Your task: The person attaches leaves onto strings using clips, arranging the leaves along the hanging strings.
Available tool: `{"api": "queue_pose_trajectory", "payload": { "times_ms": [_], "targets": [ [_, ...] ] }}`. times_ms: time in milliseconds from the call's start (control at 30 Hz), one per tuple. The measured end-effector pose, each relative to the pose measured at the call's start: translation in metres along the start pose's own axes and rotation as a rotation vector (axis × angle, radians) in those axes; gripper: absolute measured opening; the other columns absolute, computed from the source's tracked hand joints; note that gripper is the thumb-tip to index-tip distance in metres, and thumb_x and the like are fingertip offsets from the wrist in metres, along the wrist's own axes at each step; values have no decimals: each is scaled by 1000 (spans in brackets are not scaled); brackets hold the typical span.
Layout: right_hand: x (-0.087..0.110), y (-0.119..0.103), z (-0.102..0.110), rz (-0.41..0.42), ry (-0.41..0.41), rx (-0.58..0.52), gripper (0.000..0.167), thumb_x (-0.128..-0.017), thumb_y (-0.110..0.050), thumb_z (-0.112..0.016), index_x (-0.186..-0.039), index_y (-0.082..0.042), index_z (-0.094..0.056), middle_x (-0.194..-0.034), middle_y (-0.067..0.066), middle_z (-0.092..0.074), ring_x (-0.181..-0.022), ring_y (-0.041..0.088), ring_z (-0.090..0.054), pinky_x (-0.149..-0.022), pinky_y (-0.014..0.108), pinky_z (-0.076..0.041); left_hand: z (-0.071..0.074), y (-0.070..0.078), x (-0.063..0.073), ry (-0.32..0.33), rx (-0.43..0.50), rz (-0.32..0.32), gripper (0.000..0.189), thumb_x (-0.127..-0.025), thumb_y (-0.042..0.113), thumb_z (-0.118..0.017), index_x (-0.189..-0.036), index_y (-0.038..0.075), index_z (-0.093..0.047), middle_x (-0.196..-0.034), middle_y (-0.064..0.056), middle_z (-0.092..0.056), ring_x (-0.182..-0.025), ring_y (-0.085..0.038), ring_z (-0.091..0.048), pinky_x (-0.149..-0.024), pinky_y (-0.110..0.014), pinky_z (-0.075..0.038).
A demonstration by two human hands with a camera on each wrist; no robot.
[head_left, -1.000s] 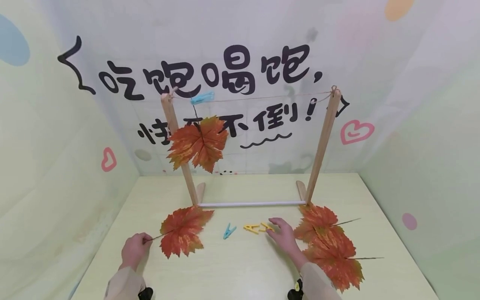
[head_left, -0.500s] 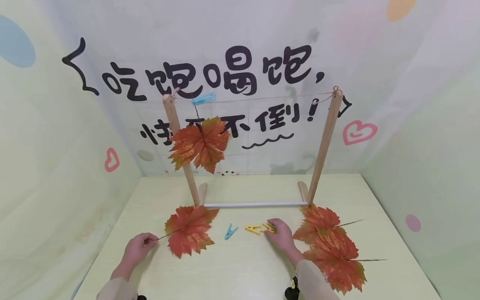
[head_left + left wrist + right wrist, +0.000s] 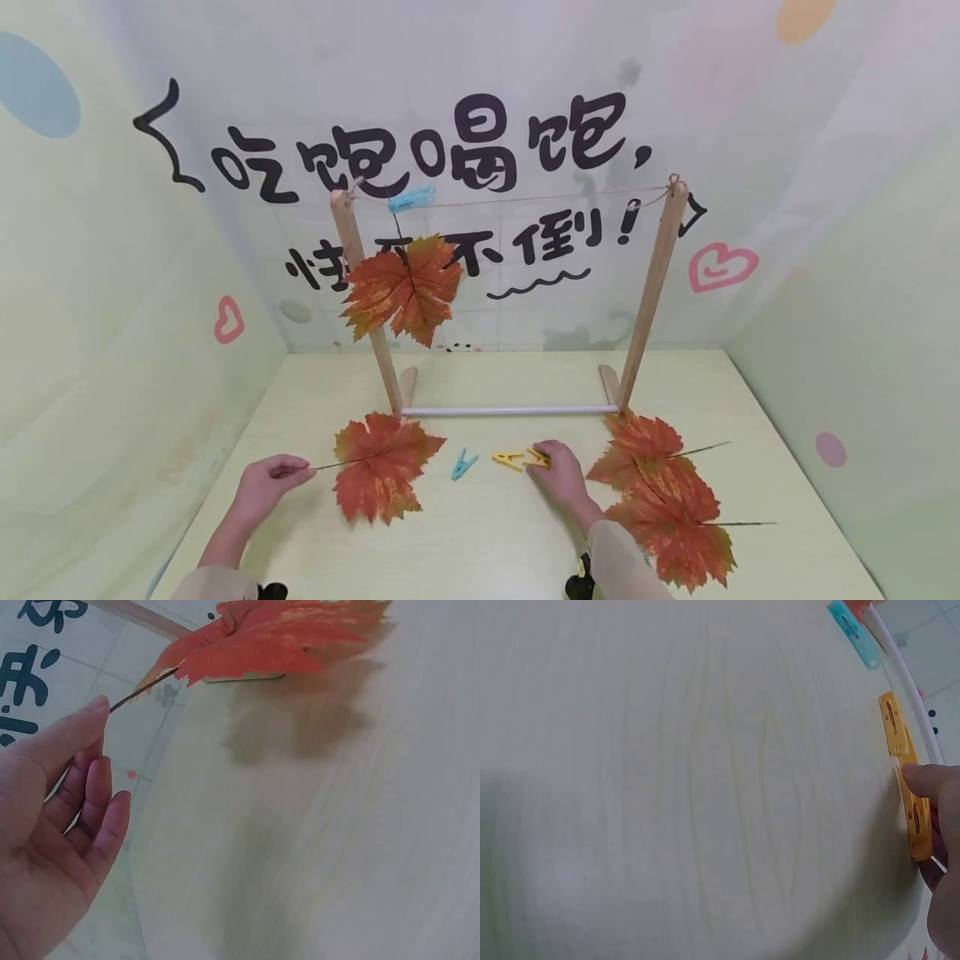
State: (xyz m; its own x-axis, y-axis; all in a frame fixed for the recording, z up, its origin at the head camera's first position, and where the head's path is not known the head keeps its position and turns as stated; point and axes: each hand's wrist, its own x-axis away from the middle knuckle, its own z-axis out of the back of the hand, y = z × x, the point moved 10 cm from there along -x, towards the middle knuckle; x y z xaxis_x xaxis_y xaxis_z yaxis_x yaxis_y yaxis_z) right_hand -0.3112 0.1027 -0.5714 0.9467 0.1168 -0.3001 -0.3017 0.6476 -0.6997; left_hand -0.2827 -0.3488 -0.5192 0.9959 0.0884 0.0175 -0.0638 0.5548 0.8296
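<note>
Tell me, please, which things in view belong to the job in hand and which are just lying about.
Seemingly part of the job:
the autumn leaf whose stem the left hand pinches
the yellow clothespin in the right hand
the hung leaf, upper blue clothespin, twine and wooden frame

Lying about, possibly spares:
the second yellow clothespin
the lower blue clothespin
two overlapping leaves

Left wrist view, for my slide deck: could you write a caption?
A left hand pinches a red-orange leaf by its stem over a pale tabletop.
</note>
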Motion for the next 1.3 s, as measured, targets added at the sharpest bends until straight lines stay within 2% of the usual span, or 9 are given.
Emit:
{"api": "queue_pose_trajectory", "payload": {
  "times_ms": [167, 400, 633, 767, 900, 1067, 1200, 1300],
  "targets": [
    [2, -3, 2, 5, 19, 23, 30, -71, -10, -75, -96, 5, -67, -91, 15, -62, -84, 29, -58, -73, 41, -49, -3, 7, -5, 16, 88, 31, 37, -78, 26, -71, -98, -5, -63, -81, 10, -65, -76, 1, -58, -70, -18, -47],
    [4, -2, 5, -8, 25, 56, 26, -73, -12, -75, -93, 2, -68, -86, 9, -62, -81, 25, -56, -71, 38, -48, -15, 24, -12, 42, 159, 49, 43, -78, 32, -71, -101, -3, -62, -82, 12, -64, -77, -1, -57, -73, -17, -46],
    [0, -11, 19, 21, 52, 12, 25, -73, -14, -75, -94, -1, -67, -86, 6, -63, -80, 22, -58, -70, 36, -48, -20, 47, -19, 101, 245, 48, 40, -75, 32, -73, -98, 0, -65, -80, 12, -65, -76, -1, -58, -72, -17, -47],
    [-5, -20, 32, 49, 87, -39, 25, -71, -12, -76, -92, -2, -66, -83, 5, -64, -73, 18, -58, -65, 30, -48, -21, 68, -23, 113, 238, 20, 42, -74, 33, -73, -98, -1, -65, -77, 13, -65, -75, -2, -59, -72, -18, -48],
    [-8, -31, 47, 95, 134, -80, 24, -69, -8, -77, -89, -2, -66, -81, 6, -64, -70, 19, -59, -65, 31, -50, -24, 92, -26, 108, 250, -3, 42, -74, 34, -74, -96, 0, -65, -76, 14, -64, -76, -4, -58, -71, -18, -48],
    [-15, -44, 62, 108, 158, -136, 24, -68, -5, -78, -88, -2, -66, -81, 7, -65, -72, 20, -61, -67, 34, -52, -28, 125, -26, 98, 352, -75, 26, -74, 25, -75, -87, 4, -67, -75, 11, -64, -74, -6, -59, -69, -18, -50],
    [-23, -59, 74, 136, 157, -147, 28, -68, -6, -77, -94, 0, -66, -80, 6, -64, -72, 19, -60, -65, 36, -52, -31, 154, -23, 88, 428, -132, 9, -75, 16, -74, -79, 11, -69, -74, 10, -64, -72, -6, -60, -67, -18, -51],
    [-29, -74, 83, 174, 137, -153, 31, -70, -6, -76, -98, 2, -66, -80, 5, -63, -72, 18, -59, -64, 35, -52, -35, 174, -22, 81, 449, -164, 7, -75, 13, -74, -78, 9, -69, -72, 10, -64, -71, -6, -60, -65, -19, -51]
  ]
}}
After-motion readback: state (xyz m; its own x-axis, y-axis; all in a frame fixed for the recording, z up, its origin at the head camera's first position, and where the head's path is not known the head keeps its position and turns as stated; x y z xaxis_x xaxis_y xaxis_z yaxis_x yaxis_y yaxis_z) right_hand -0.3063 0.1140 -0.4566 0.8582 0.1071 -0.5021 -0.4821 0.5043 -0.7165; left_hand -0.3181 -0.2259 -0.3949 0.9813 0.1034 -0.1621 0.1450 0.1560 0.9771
